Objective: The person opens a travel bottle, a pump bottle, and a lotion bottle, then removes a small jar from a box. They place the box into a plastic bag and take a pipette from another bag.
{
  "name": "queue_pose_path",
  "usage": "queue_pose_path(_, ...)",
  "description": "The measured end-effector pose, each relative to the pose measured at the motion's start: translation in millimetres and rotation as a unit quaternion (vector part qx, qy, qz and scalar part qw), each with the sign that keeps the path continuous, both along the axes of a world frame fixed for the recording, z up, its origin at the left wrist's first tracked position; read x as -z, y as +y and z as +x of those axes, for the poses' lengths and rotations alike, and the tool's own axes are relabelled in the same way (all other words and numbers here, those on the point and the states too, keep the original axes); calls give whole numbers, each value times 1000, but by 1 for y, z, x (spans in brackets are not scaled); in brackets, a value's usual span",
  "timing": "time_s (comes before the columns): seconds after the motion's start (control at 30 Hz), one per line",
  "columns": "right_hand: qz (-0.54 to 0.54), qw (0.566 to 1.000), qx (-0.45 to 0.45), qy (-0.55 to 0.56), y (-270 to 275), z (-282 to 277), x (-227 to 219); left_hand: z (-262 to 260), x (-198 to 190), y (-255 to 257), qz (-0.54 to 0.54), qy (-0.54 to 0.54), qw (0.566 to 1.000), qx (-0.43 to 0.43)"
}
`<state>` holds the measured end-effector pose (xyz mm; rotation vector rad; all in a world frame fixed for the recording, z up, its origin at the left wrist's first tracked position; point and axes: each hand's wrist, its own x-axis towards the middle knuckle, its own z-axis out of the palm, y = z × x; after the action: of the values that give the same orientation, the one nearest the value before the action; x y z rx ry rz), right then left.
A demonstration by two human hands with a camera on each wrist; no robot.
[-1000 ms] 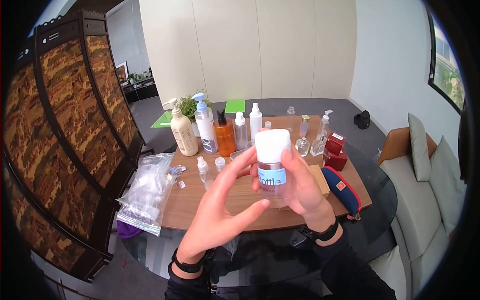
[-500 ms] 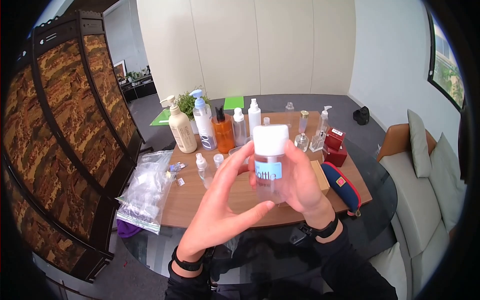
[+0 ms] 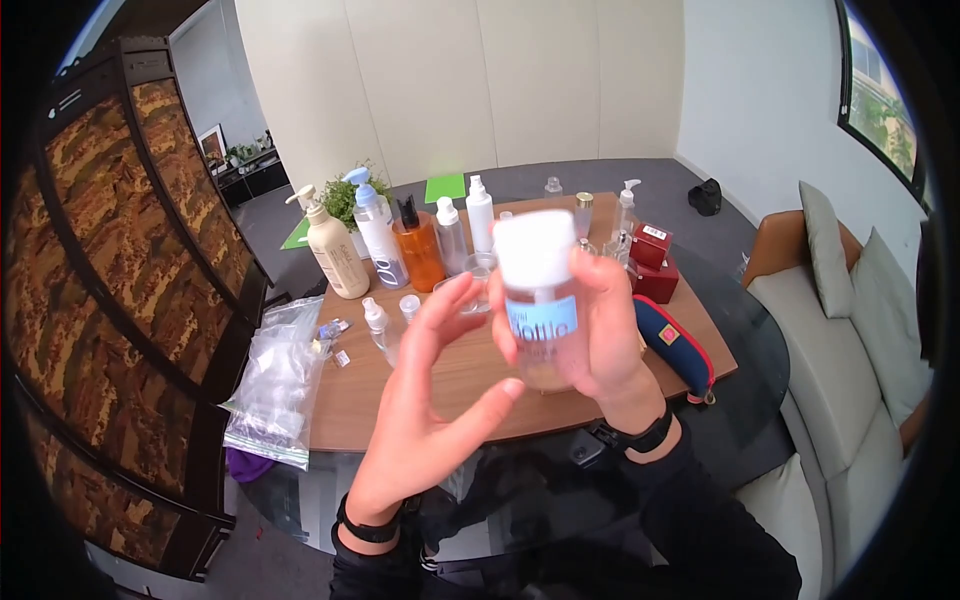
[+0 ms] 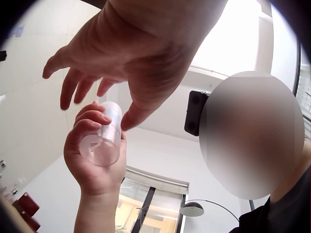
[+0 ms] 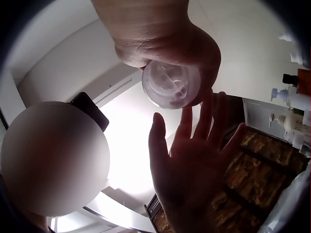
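My right hand (image 3: 612,345) grips a clear plastic bottle (image 3: 543,318) with a wide white cap and a blue label, held upright above the table. Its fingers curl round the far side while the thumb lies along the near right side. To the left of the bottle, my left hand (image 3: 425,415) is spread, thumb and fingers apart. In the left wrist view, a gap shows between the left palm and the bottle (image 4: 103,145). The right wrist view looks at the round transparent base of the bottle (image 5: 171,85), with the spread left hand (image 5: 192,160) below it.
Pump bottles stand at the table's back left, including a beige one (image 3: 336,250) and an amber bottle (image 3: 418,250). Clear plastic bags (image 3: 275,375) lie at the left edge. Red boxes (image 3: 655,275) and a navy pouch (image 3: 672,345) are at the right.
The left hand has drawn away from the bottle to the left, its fingers wider apart. The right hand still holds the bottle, now slightly higher in view. The head view has shifted.
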<state>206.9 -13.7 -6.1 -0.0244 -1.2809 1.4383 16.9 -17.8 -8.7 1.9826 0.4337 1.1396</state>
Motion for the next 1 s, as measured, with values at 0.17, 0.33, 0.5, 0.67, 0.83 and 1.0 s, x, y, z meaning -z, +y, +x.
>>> queue_pose_path(0.17, -112, 988, -19, -102, -20, -25, -6, -3, -8, 1, -61, -180, 981, 32)
queue_pose_path(0.33, -118, 978, -96, -144, -18, -24, 0, -12, -11, 4, -15, -128, 990, 55)
queue_pose_path(0.5, -128, 971, -102, -176, -27, -24, -6, -18, -12, -1, -89, -162, 975, 122)
queue_pose_path(0.67, -114, 971, -74, -197, -33, -26, -12, -21, -8, 3, -74, -165, 978, 104)
queue_pose_path(0.83, -106, 966, -53, -228, -39, -25, -14, -20, -12, -5, -92, -188, 973, 95)
queue_pose_path(1.0, -10, 934, 211, -288, -36, -33, -8, -12, -11, -7, -5, -158, 986, -55)
